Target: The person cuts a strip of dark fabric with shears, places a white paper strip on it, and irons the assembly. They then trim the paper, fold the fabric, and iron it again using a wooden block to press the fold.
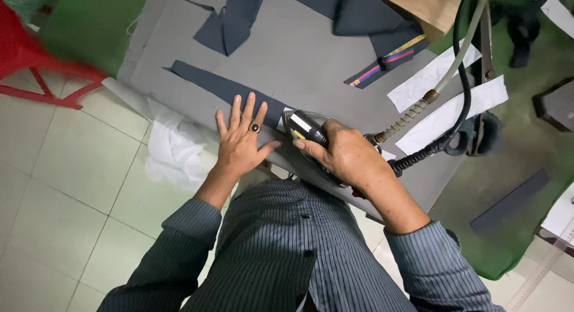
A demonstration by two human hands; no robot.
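We look straight down on a grey pressing table, with our striped shirt filling the near edge of the view. Our left hand lies open and flat, fingers spread, palm down on a long dark grey fabric strip that runs from the far left towards the middle of the table; a ring with a dark stone sits on one finger. Just to the right of that hand, our right hand is closed around the handle of a steam iron, whose dark and silver nose points left and nearly meets the left thumb. The iron rests on the near edge of the table, over the right end of the strip. From the back of the iron a spring-wrapped cord and hose climbs to the far right and out of view. White paper strips lie on the table to the right, beside the hose. More dark fabric pieces lie at the far side, and a piece with a coloured striped band lies far right of centre. A white cloth hangs off the table's left near edge, over the pale tiled floor. A red stool stands at the far left.
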